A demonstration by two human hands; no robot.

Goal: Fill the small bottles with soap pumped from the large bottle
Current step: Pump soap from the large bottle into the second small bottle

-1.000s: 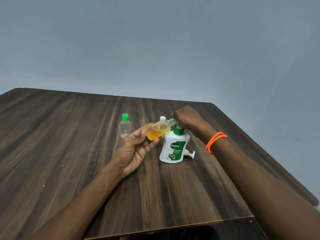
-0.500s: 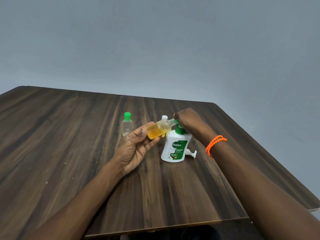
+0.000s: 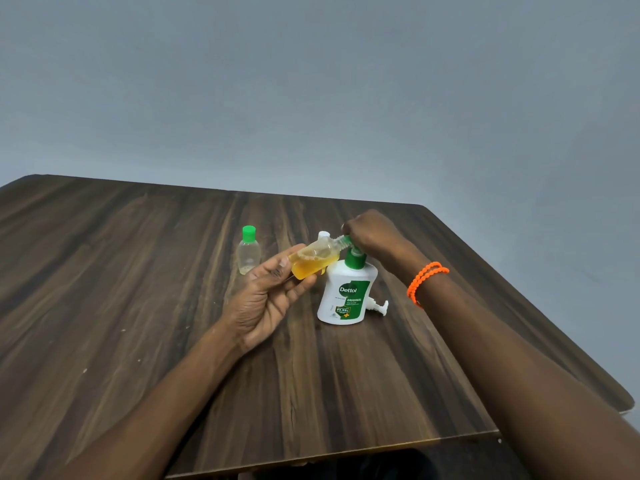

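Bare table (image 3: 104,289) lies left and near; a capped small bottle (image 3: 248,252) and large bottle (image 3: 346,296) crowd the middle.

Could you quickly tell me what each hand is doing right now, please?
Left hand: grips the tilted small bottle of yellow soap.
Right hand: pinches that bottle's green cap.

A dark wooden table (image 3: 104,271) stands before a plain grey wall (image 3: 311,81).
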